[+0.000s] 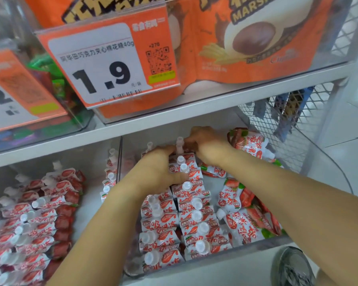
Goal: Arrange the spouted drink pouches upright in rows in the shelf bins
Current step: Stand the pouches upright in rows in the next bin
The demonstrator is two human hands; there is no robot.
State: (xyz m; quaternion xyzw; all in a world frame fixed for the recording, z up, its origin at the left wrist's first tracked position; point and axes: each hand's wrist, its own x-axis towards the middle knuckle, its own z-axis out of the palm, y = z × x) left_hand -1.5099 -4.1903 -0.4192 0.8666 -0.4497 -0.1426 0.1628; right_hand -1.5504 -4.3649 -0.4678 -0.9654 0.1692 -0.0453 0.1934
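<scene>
1. Both of the person's bare arms reach into the clear bin on the lower shelf, toward its back.
2. The left hand lies on top of the upright rows, fingers bent over the pouch tops; whether it actually grips one I cannot tell.
3. The right hand is at the far end of the same rows, fingers curled around the white spout of a drink pouch that stands upright at the back.
4. Two rows of pouches, red and white with white caps, stand upright and run from the bin's front wall back to the hands.
5. On the right side of the same bin, loose pouches lie flat or tilted in a heap, and a few more are piled near the back right corner.
6. In the neighbouring bin to the left, more of the same pouches stand in rows.
7. On the shelf above, an orange price tag reading 1.9 hangs in front of orange marshmallow bags.
8. A wire mesh panel closes off the shelf's right end.
9. A grey shoe shows on the floor at the lower right.
</scene>
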